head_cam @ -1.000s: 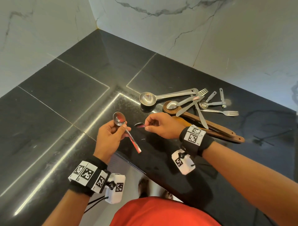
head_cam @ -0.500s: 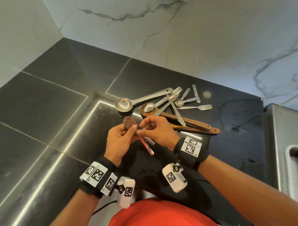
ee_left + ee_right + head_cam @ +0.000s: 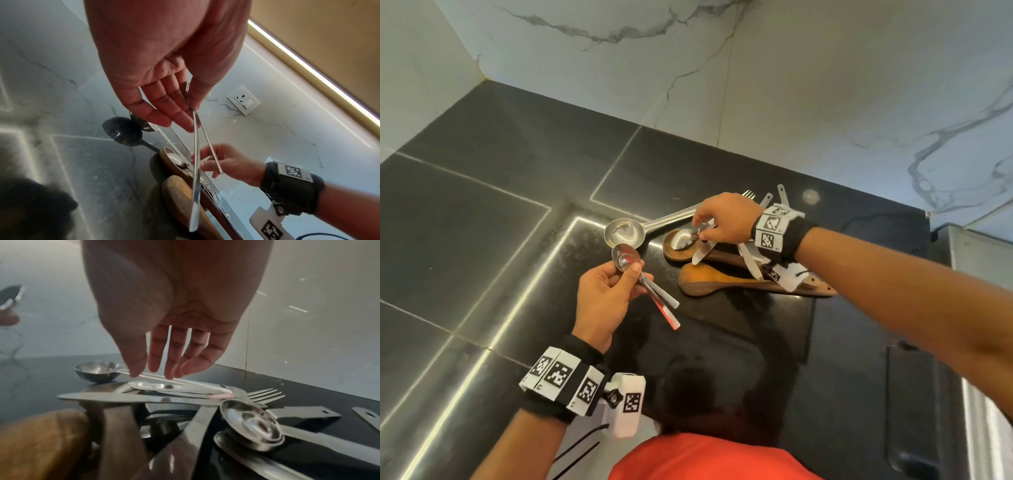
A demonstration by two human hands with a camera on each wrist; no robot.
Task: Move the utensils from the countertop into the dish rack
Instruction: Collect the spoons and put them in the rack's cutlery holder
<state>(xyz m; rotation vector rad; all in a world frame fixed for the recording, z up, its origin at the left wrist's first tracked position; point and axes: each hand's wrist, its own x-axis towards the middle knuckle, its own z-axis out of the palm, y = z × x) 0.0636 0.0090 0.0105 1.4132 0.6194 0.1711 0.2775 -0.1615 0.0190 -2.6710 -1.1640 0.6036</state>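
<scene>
My left hand (image 3: 631,270) grips two steel spoons (image 3: 625,258) by their necks, bowls up, above the black countertop (image 3: 482,240). In the left wrist view their handles (image 3: 196,162) hang down, crossed, from my left hand (image 3: 174,113). My right hand (image 3: 702,233) reaches into the utensil pile, straight fingertips just over a spoon (image 3: 683,238) that lies in the bowl of a wooden spatula (image 3: 674,250). Seen from the right wrist, the right hand (image 3: 156,373) hovers right above that spoon (image 3: 156,386) and holds nothing. No dish rack shows.
The pile also holds a steel ladle (image 3: 624,233), a table knife (image 3: 123,398), a fork (image 3: 265,394), measuring spoons (image 3: 252,423) and a second wooden spatula (image 3: 722,281). Marble walls close the back and left. A steel surface (image 3: 979,274) lies at the right edge.
My right hand passed a second spoon into the left hand, let go, and moved right and away to the pile. The left hand now holds two spoons instead of one.
</scene>
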